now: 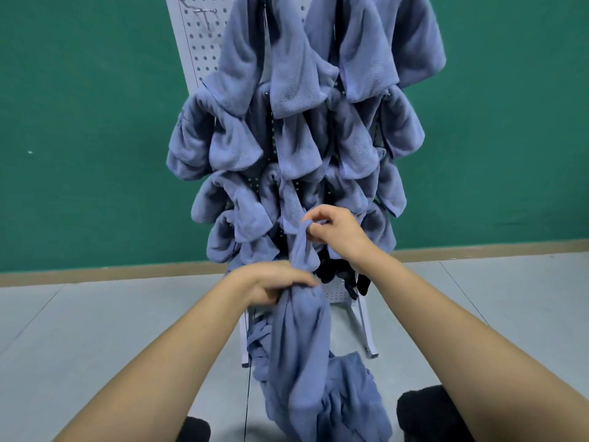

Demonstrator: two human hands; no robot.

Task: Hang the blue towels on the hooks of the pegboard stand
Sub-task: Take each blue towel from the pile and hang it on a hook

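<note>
A white pegboard stand (197,52) rises in the middle, covered by several hung blue towels (296,74). One bare hook (199,11) shows at its top left. I hold a blue towel (299,327) stretched upright in front of the stand's lower part. My right hand (338,232) pinches its top corner close to the board. My left hand (274,282) grips the bunched towel just below. A heap of loose blue towels (347,397) lies on the floor under it.
A green wall (89,138) stands behind the stand, with a tan skirting strip along the grey floor (95,330). The stand's white legs (366,333) splay out at the bottom. Dark items (344,275) hang low on the board. My dark-clothed knees (424,409) are at the bottom.
</note>
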